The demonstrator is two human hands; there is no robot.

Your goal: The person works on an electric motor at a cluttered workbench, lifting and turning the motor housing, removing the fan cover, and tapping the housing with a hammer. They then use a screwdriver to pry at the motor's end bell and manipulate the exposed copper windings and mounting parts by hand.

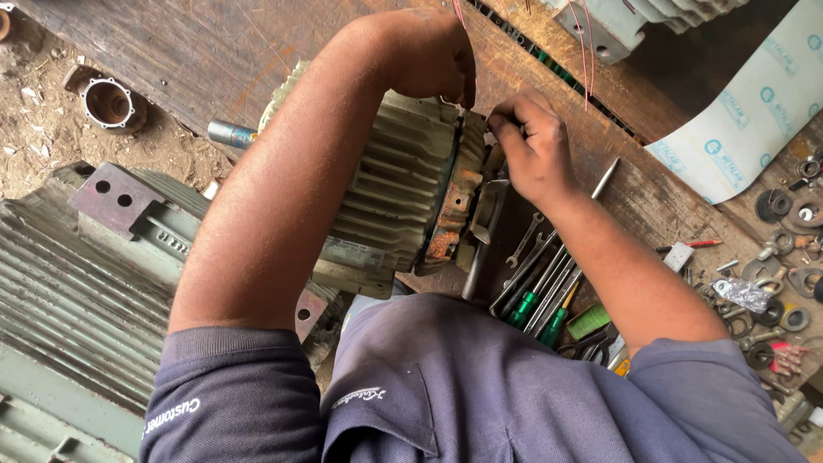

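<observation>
A pale sheet (pixel 754 111) with a repeating pattern of blue round marks lies at the bench's (pixel 214 43) upper right corner, its lower edge slanting down toward a scatter of washers (pixel 784 257) and rings. A small rectangular plate (pixel 353 255), grey with dark print, sits on the near side of the motor (pixel 399 184). A green tag-like block (pixel 589 321) lies among the tools.

The motor, finned and pale green, lies on its side at the middle of the bench, its rusty end flange (pixel 450 214) facing right. Left of it, off the bench edge, a larger ribbed housing (pixel 77 283) fills the lower left, with dirt floor (pixel 43 129) above it. Right of the flange the wood is crowded: a row of screwdrivers (pixel 540 300) with green handles and a spanner (pixel 523 240) lie just below the right hand (pixel 536 146). Open wood is left only along the top, above the motor.

The left hand (pixel 433 56) reaches over the motor's top, fingers curled shut at the flange rim; what they pinch is hidden. The right hand's fingers are bunched closed against the flange edge from the other side, touching it; I cannot tell whether they hold anything small. Thin red wires (pixel 585 51) hang between the hands and a second grey housing (pixel 617 26) at the top.
</observation>
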